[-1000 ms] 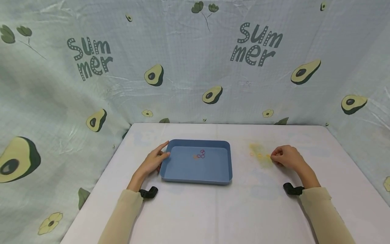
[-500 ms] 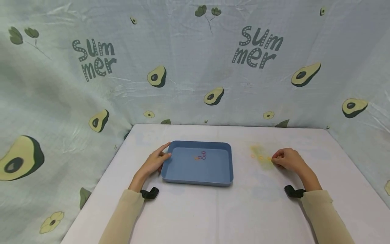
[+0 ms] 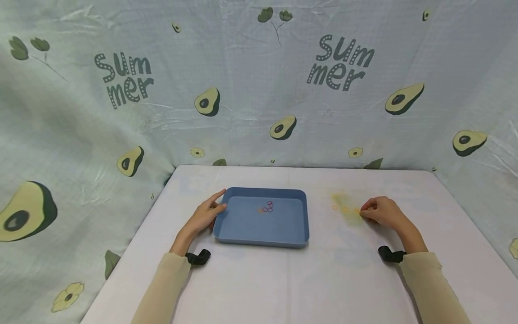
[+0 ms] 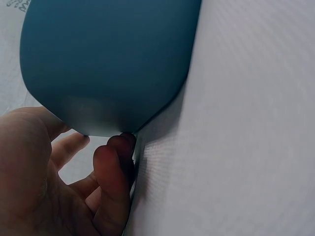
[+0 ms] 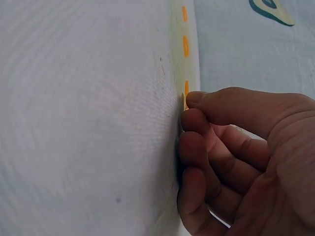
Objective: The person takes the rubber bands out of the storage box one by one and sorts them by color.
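My left hand grips the left side of a shallow blue tray, thumb at the rim and fingers curled against its outer wall in the left wrist view. Several small thin loops like rubber bands lie in the tray: pinkish-red loops and an orange loop. To the right, the fingertips of my right hand pinch a small yellow-orange rubber band at the table surface; it is partly hidden by the thumb. Two more orange bands lie in a row to its left.
A white cloth covers the table, with a yellowish-green printed patch under the loose bands. Behind and at the sides hangs a pale curtain with avocado prints. Each wrist wears a black camera.
The head view has shifted slightly. Both hands, the tray and the bands stay in practically the same places.
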`<state>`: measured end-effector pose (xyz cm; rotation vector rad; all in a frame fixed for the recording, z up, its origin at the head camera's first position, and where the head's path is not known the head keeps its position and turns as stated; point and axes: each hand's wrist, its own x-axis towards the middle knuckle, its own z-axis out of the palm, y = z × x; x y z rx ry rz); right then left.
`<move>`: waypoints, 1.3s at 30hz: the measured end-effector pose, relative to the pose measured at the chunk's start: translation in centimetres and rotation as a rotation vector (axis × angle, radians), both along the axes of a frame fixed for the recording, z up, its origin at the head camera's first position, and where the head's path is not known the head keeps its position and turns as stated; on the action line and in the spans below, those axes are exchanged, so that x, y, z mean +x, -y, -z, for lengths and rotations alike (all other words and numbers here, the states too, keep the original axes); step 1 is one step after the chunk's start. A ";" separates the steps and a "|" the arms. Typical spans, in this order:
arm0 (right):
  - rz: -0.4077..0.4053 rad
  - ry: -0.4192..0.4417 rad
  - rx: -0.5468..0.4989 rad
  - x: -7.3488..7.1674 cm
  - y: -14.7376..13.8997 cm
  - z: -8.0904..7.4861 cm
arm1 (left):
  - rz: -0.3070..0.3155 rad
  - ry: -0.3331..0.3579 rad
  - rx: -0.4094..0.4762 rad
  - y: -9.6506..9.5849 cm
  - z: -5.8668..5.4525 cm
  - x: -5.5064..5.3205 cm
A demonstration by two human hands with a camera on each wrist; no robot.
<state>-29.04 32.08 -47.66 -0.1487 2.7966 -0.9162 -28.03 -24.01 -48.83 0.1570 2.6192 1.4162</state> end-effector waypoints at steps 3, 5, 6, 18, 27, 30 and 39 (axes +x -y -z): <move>-0.001 -0.006 0.003 0.0 0.1 -0.1 | -0.002 0.002 0.004 0.0 0.0 0.1; 0.007 -0.012 0.001 0.0 0.1 -0.2 | -0.004 0.003 0.008 0.0 0.0 0.1; 0.010 -0.017 0.000 0.0 0.2 -0.2 | -0.005 0.004 0.009 0.0 0.0 0.1; -0.022 -0.051 -0.083 0.2 1.5 -1.4 | -0.018 0.015 0.013 -0.1 -0.1 0.1; -0.027 -0.063 -0.086 0.1 2.8 -1.9 | -0.012 0.009 0.017 0.1 -0.2 0.2; -0.038 -0.072 -0.086 0.1 3.2 -2.0 | -0.009 0.007 0.016 0.0 -0.2 0.1; -0.100 -0.136 -0.082 0.3 4.1 -2.4 | 0.001 0.005 0.021 0.0 0.0 0.0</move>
